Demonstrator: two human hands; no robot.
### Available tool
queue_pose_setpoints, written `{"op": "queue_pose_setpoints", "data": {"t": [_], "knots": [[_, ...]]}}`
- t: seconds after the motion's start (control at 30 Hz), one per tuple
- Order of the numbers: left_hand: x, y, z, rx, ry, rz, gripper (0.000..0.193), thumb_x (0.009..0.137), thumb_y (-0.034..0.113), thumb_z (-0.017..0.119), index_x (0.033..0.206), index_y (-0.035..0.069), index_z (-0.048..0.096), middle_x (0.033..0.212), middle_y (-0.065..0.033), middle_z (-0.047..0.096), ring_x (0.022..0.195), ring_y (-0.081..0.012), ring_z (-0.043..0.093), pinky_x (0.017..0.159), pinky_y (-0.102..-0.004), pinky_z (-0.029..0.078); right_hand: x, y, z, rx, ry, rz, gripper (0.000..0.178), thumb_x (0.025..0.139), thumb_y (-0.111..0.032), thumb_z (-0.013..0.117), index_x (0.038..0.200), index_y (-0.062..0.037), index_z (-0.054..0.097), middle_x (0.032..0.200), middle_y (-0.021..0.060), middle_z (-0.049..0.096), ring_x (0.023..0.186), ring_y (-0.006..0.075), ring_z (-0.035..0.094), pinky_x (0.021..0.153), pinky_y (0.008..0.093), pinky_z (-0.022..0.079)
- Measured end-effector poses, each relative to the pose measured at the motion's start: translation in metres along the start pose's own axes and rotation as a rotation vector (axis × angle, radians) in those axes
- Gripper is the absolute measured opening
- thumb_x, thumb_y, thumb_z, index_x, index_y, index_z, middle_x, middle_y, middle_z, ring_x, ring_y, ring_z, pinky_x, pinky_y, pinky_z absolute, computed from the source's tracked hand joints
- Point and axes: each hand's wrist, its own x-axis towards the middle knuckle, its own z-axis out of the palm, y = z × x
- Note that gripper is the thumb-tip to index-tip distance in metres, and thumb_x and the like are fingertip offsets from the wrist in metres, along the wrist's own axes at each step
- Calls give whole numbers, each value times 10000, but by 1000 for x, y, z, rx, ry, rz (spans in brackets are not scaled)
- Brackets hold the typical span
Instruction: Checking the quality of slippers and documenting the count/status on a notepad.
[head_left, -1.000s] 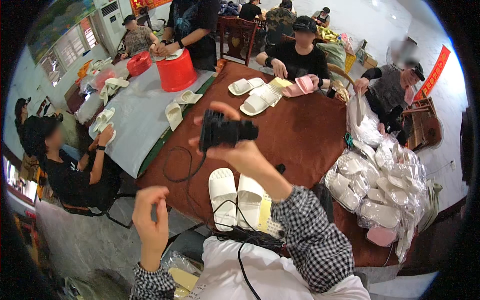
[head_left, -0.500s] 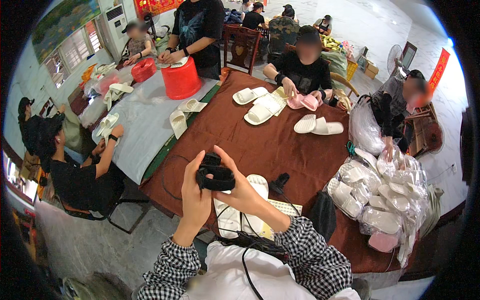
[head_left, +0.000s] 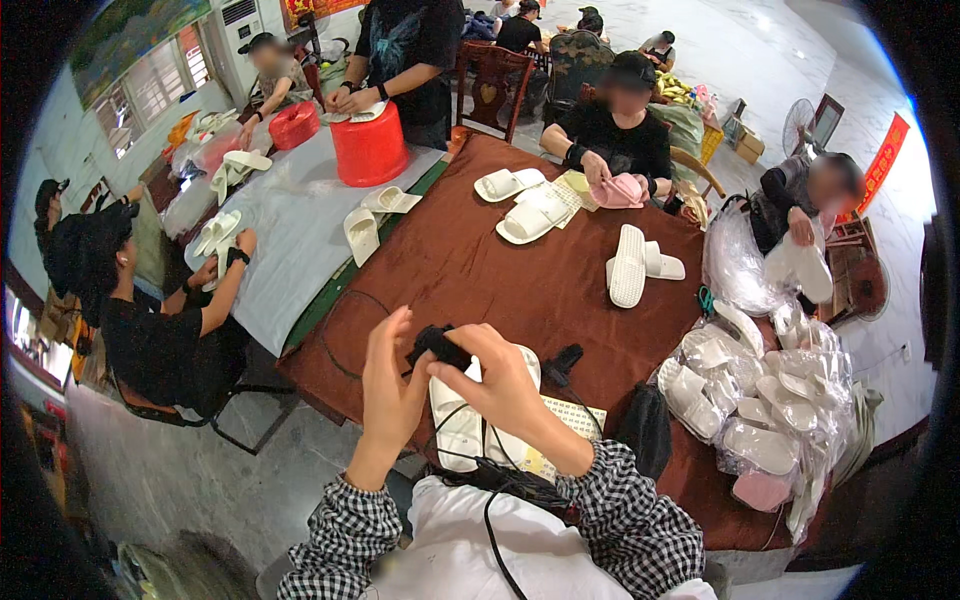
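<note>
Gripping small black device point(head_left: 437, 346) | right hand point(head_left: 505, 385) fingers closed on it | left hand point(head_left: 392, 390) fingers touching, open

A wide bare stretch of the brown tablecloth point(head_left: 470, 270) is left open ahead of the raised hands; passage to the right is blocked by the heap of bagged slippers point(head_left: 760, 410); the near edge is taken up by a white slipper pair point(head_left: 465, 420) and black cables point(head_left: 480, 470); farther off, the way is narrowed by a white pair point(head_left: 632, 265).
</note>
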Motion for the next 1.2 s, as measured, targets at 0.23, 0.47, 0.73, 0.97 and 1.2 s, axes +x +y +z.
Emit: {"op": "queue_pose_setpoints", "data": {"t": [0.23,0.47,0.73,0.97,1.2], "knots": [[-18,15,-7,-55,77,128,235,877,-127,527,1050,-16,641,1085,-157,673,978,-293,663,866,-354,515,-2,-3,-5,182,-103,-13,223,872,-82,676,1070,17,657,986,71,547,846,162,545,685,288,446],[-9,5,-16,-74,-153,231,247,798,-116,608,1014,-35,695,1046,-148,683,891,-282,698,739,-323,567,1,-12,-20,105,-223,-163,200,852,-5,590,1034,25,665,1100,141,550,861,259,614,729,343,501],[-12,0,1,29,-110,515,248,727,28,727,974,24,714,866,-80,687,751,-255,690,610,-323,537,19,-32,-39,-243,-236,-482,141,725,-75,746,859,-108,719,1042,16,577,839,204,528,767,347,406],[-33,28,-5,-484,-441,268,437,737,22,762,1159,-5,651,1180,-143,671,1102,-279,664,966,-371,515,25,-61,-59,42,-416,-435,188,703,-68,773,878,-51,706,1081,43,600,822,205,546,765,355,442],[8,47,-10,-289,-423,450,288,746,89,728,1021,4,706,1095,-154,693,1026,-344,681,917,-481,530,48,-74,-69,121,-380,-434,137,818,-78,667,904,27,688,1082,177,611,932,289,606,825,372,498]]}}
